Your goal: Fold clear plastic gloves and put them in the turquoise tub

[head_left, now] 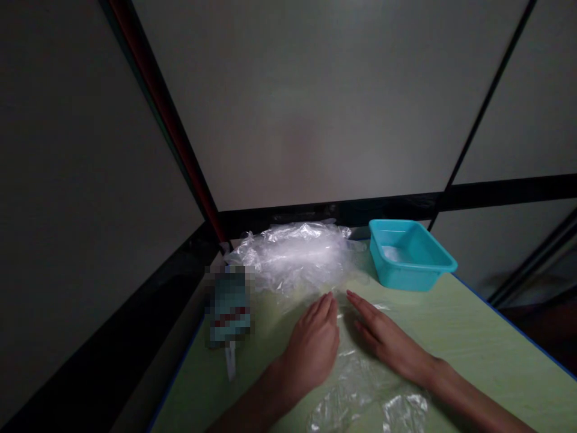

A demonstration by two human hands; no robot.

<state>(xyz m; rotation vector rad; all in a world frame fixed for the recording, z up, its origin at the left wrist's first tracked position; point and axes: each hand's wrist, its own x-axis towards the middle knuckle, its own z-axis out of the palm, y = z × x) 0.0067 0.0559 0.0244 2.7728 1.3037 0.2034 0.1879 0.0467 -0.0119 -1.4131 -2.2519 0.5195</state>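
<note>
A thin clear plastic bag [356, 382] lies crinkled on the green tabletop, running toward the near edge of the picture. My left hand [313, 344] rests at its left side with the fingers stretched forward and close together. To the right, my right hand [383, 338] reaches in over the bag, fingers extended and the thumb side turned inward. A narrow gap separates the two hands. Nothing shows gripped in either one, though the undersides of both are hidden. Beyond the fingertips is a heap of clear plastic bags [297, 255].
A turquoise plastic basin [410, 264] stands at the back right with something whitish inside. At the left edge sits a blurred-out greenish item [229, 307] with a pale strip [231, 361] below it. Pale panels [315, 108] rise behind the table [478, 337].
</note>
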